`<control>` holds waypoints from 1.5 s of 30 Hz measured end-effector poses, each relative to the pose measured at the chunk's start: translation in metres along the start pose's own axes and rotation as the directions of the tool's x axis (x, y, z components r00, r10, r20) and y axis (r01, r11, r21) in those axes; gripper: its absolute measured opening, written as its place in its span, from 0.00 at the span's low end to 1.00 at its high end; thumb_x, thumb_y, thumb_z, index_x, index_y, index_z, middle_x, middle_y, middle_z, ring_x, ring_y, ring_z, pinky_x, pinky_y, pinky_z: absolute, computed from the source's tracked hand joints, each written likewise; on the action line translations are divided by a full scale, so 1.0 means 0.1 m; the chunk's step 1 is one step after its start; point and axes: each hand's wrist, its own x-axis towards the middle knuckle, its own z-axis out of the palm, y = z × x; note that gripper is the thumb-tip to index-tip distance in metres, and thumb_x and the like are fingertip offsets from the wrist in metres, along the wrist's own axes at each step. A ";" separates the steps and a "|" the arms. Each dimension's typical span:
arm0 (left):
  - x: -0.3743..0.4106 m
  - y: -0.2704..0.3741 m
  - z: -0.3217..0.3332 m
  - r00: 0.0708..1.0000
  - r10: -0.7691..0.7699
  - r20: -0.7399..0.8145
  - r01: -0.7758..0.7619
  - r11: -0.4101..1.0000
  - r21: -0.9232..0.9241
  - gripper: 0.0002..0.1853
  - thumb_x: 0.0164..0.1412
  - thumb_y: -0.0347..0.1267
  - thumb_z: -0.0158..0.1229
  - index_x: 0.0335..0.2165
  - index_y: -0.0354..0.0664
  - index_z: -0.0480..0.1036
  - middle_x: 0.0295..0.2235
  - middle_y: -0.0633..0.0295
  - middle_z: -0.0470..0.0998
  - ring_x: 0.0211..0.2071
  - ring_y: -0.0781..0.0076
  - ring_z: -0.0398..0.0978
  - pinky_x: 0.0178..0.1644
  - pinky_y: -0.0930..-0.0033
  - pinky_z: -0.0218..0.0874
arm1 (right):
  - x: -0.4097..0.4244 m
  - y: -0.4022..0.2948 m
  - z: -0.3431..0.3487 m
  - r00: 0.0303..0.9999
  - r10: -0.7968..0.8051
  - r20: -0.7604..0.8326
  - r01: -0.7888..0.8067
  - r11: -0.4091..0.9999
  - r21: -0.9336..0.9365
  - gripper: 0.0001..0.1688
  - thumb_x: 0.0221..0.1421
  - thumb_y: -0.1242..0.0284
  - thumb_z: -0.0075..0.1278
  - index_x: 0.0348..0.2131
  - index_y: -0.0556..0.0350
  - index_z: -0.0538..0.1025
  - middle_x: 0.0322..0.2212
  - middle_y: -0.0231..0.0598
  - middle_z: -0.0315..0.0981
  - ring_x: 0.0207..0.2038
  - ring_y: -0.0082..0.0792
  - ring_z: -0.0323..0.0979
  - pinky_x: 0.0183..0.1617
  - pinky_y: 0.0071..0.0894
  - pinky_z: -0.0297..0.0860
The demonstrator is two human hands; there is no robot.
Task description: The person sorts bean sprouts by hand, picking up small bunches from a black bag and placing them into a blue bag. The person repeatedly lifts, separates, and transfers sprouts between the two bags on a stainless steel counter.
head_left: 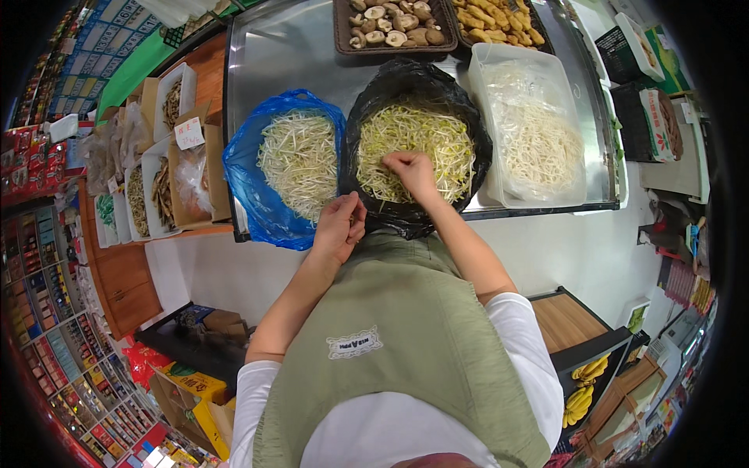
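Observation:
A black plastic bag [481, 137], rolled open, holds yellow-headed bean sprouts [450, 140]. My right hand [414, 174] is over them, its thumb and fingertips pinched together on the sprouts. To the left, a blue plastic bag [243, 158] is full of white bean sprouts [298, 158]. My left hand [340, 227] rests at the front between the two bags, fingers curled inward; whether something small is inside them is hidden. Right of the black bag, a translucent plastic tub [497, 196] contains white noodle-like strands [541, 149], partly covered by clear film.
All these stand on a metal-topped table [281, 64] with a dark rim. Behind are a basket of shiitake mushrooms [395, 23] and a basket of golden-brown fried pieces [497, 20]. Boxes of dried goods [164, 187] line the left. Bananas [579, 403] hang at lower right.

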 end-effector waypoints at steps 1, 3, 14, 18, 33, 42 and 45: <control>0.03 0.02 0.01 0.997 -0.070 -0.015 0.069 0.996 -0.051 0.16 0.72 0.36 0.52 0.50 0.35 0.67 0.37 0.63 0.73 0.32 0.80 0.69 0.34 0.75 0.61 | -0.02 0.00 0.01 0.999 -0.033 0.019 0.034 0.998 -0.047 0.13 0.63 0.74 0.56 0.43 0.66 0.79 0.28 0.34 0.80 0.27 0.16 0.73 0.26 0.15 0.66; 0.04 0.05 0.05 0.995 -0.082 -0.053 0.058 0.933 -0.355 0.21 0.72 0.37 0.51 0.55 0.33 0.65 0.46 0.57 0.73 0.45 0.73 0.73 0.47 0.69 0.66 | -0.02 0.00 -0.01 0.960 -0.276 0.053 0.262 0.808 -0.528 0.15 0.59 0.74 0.57 0.44 0.67 0.78 0.36 0.47 0.80 0.36 0.36 0.78 0.40 0.31 0.73; -0.23 0.31 -0.27 0.873 0.478 -0.096 -0.171 0.484 0.858 0.24 0.58 0.20 0.57 0.52 0.53 0.76 0.58 0.40 0.66 0.59 0.40 0.65 0.64 0.55 0.56 | 0.60 0.37 -0.22 0.881 -0.375 -0.289 -0.106 0.439 -0.892 0.44 0.53 0.62 0.62 0.64 0.52 0.62 0.58 0.68 0.61 0.55 0.70 0.65 0.60 0.57 0.64; -0.15 0.28 -0.25 0.915 0.394 -0.083 -0.244 0.706 0.665 0.28 0.56 0.14 0.49 0.53 0.45 0.75 0.51 0.44 0.73 0.53 0.49 0.73 0.58 0.62 0.62 | 0.59 0.70 0.44 0.910 -0.409 -0.064 0.196 0.563 -0.803 0.35 0.61 0.67 0.47 0.64 0.60 0.60 0.58 0.72 0.60 0.56 0.63 0.66 0.60 0.52 0.65; -0.27 0.44 -0.14 0.890 0.431 -0.151 -0.224 0.701 0.677 0.26 0.57 0.15 0.49 0.54 0.40 0.73 0.50 0.45 0.75 0.52 0.48 0.73 0.58 0.60 0.62 | -0.41 0.18 0.11 0.841 -0.276 0.465 0.492 0.747 -0.447 0.23 0.46 0.80 0.59 0.45 0.62 0.77 0.52 0.52 0.72 0.53 0.52 0.72 0.57 0.44 0.69; -0.26 0.40 -0.16 0.895 0.422 -0.144 -0.230 0.713 0.663 0.27 0.56 0.15 0.50 0.54 0.41 0.71 0.52 0.42 0.73 0.53 0.42 0.72 0.58 0.58 0.62 | 0.47 0.56 -0.66 0.897 -0.343 -0.279 -0.026 0.590 -0.807 0.37 0.53 0.67 0.61 0.57 0.71 0.66 0.49 0.70 0.69 0.51 0.67 0.69 0.56 0.49 0.68; -0.24 0.40 -0.20 0.888 0.430 -0.164 -0.226 0.718 0.658 0.27 0.56 0.15 0.50 0.54 0.41 0.72 0.52 0.43 0.73 0.53 0.43 0.72 0.58 0.58 0.62 | 0.62 0.67 -0.67 0.904 -0.279 -0.325 -0.089 0.619 -0.780 0.45 0.54 0.58 0.62 0.57 0.74 0.64 0.48 0.74 0.69 0.50 0.69 0.70 0.54 0.52 0.69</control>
